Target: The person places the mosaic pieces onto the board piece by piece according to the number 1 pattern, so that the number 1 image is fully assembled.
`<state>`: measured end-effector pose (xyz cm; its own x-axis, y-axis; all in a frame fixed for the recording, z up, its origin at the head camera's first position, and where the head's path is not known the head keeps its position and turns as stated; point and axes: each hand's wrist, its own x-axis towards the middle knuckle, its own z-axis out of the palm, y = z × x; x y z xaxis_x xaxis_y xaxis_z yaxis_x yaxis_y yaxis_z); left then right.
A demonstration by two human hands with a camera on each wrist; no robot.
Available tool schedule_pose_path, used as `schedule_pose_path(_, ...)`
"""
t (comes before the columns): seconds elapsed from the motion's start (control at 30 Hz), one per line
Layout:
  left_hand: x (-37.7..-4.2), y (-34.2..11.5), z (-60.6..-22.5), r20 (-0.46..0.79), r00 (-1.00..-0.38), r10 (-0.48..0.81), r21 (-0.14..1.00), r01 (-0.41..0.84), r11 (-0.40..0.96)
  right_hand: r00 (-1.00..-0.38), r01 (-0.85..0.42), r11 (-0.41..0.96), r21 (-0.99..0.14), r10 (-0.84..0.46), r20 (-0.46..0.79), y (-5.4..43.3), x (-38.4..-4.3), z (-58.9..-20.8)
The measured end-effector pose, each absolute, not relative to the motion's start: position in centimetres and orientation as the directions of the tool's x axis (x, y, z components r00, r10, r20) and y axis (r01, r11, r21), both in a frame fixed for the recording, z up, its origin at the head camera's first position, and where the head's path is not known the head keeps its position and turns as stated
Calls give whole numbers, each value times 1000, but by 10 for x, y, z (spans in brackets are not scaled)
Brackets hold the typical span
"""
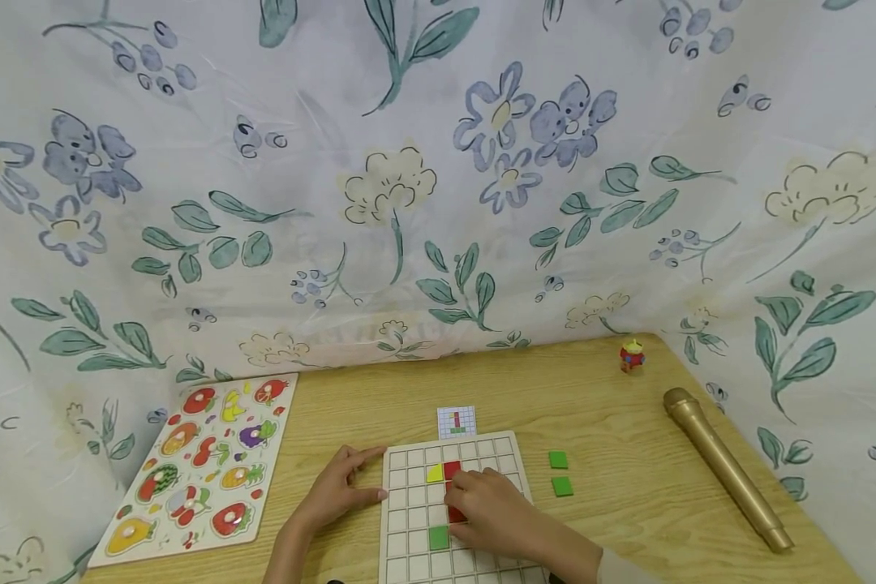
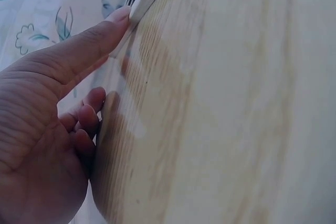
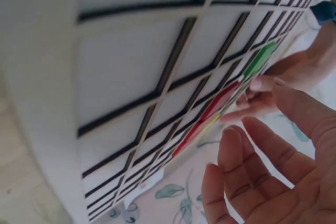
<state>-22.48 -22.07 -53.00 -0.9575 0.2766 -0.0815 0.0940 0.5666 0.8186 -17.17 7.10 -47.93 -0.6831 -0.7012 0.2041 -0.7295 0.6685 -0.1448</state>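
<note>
A pale wooden grid board (image 1: 417, 517) lies on the table, with a yellow piece (image 1: 435, 473), red tiles (image 1: 452, 469) and a green tile (image 1: 439, 538) in its cells. My left hand (image 1: 339, 489) rests at the board's left edge, its thumb and index finger touching the rim and its other fingers loosely bent. Over the middle of the board is my right hand (image 1: 498, 517), fingertips by the red tiles and partly covering them. The right wrist view shows its thumb (image 3: 302, 106) apart from the relaxed fingers, nothing visible between them.
Beyond the board lies a small pattern card (image 1: 447, 415). Two loose green tiles (image 1: 558, 460) are to its right. A fruit puzzle board (image 1: 219, 454) is at left; a gold microphone (image 1: 730, 470) and a small toy figure (image 1: 631, 355) are at right. Floral cloth (image 1: 409, 308) hangs behind.
</note>
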Motion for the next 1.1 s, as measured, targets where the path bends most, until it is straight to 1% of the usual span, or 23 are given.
schedule_pose_path(0.13, -225, -221, -530, -83, -957, 279, 821, 94, 564, -711, -703, 686, -185, -677, 191, 78, -174, -477)
schedule_pose_path(0.3, -225, -221, -530, -85, -956, 280, 821, 92, 563, -728, -686, 697, -209, -656, 198, 87, -177, -476)
schedule_pose_path(0.47, -225, -221, -530, -84, -956, 281, 821, 93, 563, -770, -638, 737, -225, -613, 177, 99, -181, -473)
schedule_pose_path(0.57, -225, -221, -530, -82, -956, 283, 820, 97, 564, -786, -618, 751, -232, -590, 184, 107, -183, -473)
schedule_pose_path(0.77, -225, -221, -531, -93, -955, 281, 822, 86, 563, -811, -585, 760, -284, -551, 197, 130, -186, -470)
schedule_pose_path(0.93, -225, -221, -530, -94, -956, 279, 820, 84, 566, -863, -503, 792, -347, -481, 155, 150, -191, -470)
schedule_pose_path(1.1, -225, -222, -531, -89, -955, 281, 822, 89, 562, -904, -413, 794, -446, -416, 98, 171, -199, -472)
